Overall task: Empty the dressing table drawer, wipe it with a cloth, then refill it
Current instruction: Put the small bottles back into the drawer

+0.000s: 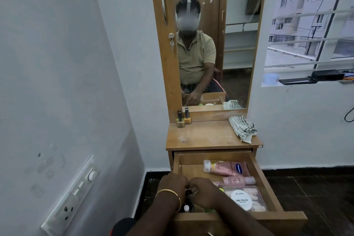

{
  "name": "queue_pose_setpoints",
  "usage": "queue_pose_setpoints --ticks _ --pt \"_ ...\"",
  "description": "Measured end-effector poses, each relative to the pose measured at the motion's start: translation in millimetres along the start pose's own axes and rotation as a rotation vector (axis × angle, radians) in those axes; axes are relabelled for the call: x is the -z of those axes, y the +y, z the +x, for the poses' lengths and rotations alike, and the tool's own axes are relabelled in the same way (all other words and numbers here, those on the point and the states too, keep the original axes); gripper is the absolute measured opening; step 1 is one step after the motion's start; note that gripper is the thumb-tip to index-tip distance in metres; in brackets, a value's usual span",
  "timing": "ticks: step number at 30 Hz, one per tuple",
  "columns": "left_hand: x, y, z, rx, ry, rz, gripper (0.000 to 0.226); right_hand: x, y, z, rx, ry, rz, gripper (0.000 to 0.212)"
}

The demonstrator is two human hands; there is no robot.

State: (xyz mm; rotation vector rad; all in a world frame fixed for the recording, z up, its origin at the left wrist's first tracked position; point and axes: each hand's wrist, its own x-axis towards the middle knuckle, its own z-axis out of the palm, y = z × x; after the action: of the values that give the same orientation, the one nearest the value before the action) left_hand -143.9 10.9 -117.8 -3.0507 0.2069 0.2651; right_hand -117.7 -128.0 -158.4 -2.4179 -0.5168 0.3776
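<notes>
The wooden drawer point(265, 182) of the dressing table stands pulled out. Inside lie a pink Vaseline tube point(226, 167), a smaller pink bottle point(239, 180) and a clear pack of nail polish remover wipes point(244, 200). Both my hands reach into the drawer's front left part. My left hand point(172, 185), with a gold bangle at the wrist, and my right hand point(204, 191) are curled together over small dark bottles point(188, 196). What each hand grips is hidden. A checked cloth point(242, 127) lies crumpled on the tabletop's right side. Two nail polish bottles point(183, 118) stand at its back left.
The tabletop point(206, 136) sits below a tall mirror point(214, 44) showing a seated person. A white wall with a switch panel point(74, 195) is close on the left. A barred window point(314, 25) is on the right, with dark floor point(310, 193) beside the drawer.
</notes>
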Motion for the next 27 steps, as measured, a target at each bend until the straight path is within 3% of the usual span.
queue_pose_setpoints --ticks 2,7,9,13,18,23,27 --pt "-1.8 -2.9 0.2 -0.001 -0.008 -0.041 0.029 1.7 -1.9 0.2 -0.040 -0.036 0.039 0.030" --pt "-1.7 -10.8 3.0 0.001 -0.015 -0.226 0.028 1.3 -0.1 2.7 -0.117 -0.046 0.161 0.007" --pt "-0.5 -17.6 5.5 0.013 0.042 -0.405 0.022 0.5 -0.6 1.6 -0.145 -0.044 0.214 0.005" --pt "0.0 -32.5 10.0 0.164 0.250 -1.003 0.010 -3.5 -0.5 2.8 -0.169 -0.036 0.281 0.026" --pt "-7.3 -46.3 20.4 0.411 0.497 -1.643 0.011 -6.1 1.7 6.2 -0.209 -0.029 0.260 0.021" --pt "-33.6 -55.5 39.2 0.481 0.630 -1.952 0.016 -5.0 6.7 7.5 -0.269 -0.023 0.251 0.015" --pt "-52.8 -59.0 59.4 0.476 0.661 -2.034 0.023 -6.3 5.4 4.1 -0.304 -0.027 0.315 0.016"
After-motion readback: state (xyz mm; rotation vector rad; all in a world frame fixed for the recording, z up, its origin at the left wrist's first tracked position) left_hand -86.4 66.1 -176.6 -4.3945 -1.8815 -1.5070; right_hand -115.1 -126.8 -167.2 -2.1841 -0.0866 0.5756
